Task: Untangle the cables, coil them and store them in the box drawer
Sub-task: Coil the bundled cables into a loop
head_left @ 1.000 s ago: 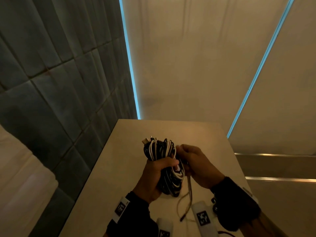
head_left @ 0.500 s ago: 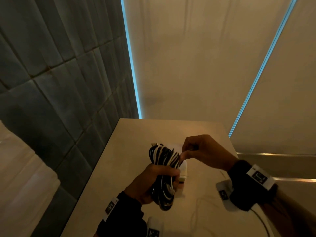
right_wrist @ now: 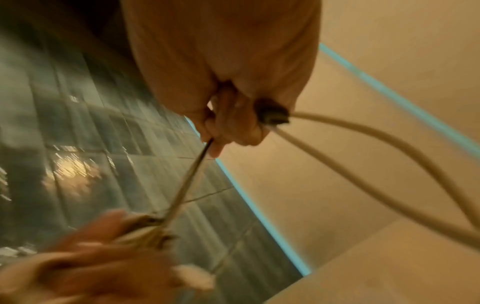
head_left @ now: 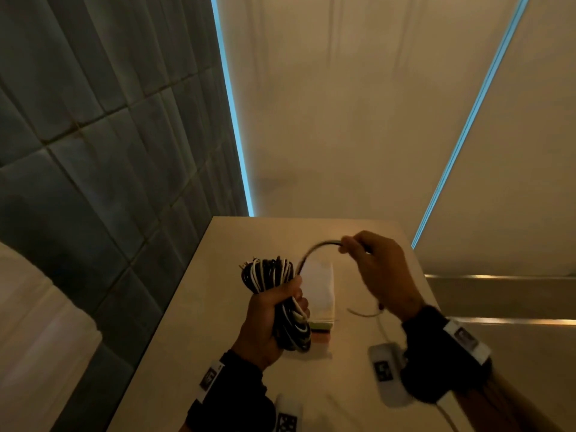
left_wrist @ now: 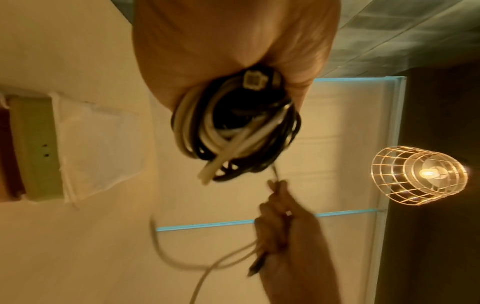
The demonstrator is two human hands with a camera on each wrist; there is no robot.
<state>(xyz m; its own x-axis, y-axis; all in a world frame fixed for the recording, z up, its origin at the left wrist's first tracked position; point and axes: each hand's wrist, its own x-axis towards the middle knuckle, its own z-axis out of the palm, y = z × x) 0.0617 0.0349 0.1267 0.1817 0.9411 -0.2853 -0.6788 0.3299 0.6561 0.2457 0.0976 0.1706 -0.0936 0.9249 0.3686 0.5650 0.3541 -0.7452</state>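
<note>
a pale table carries a small box with a white top.

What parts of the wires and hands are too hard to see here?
- Bundle of black and white cables: middle hidden by the gripping left hand, head view.
- Thin dark cable: blurred in the right wrist view.
- Right hand: fingertips smeared, head view.
- Pale box: front hidden behind the bundle.

Left hand fisted low; right hand raised, fingers pinched.
</note>
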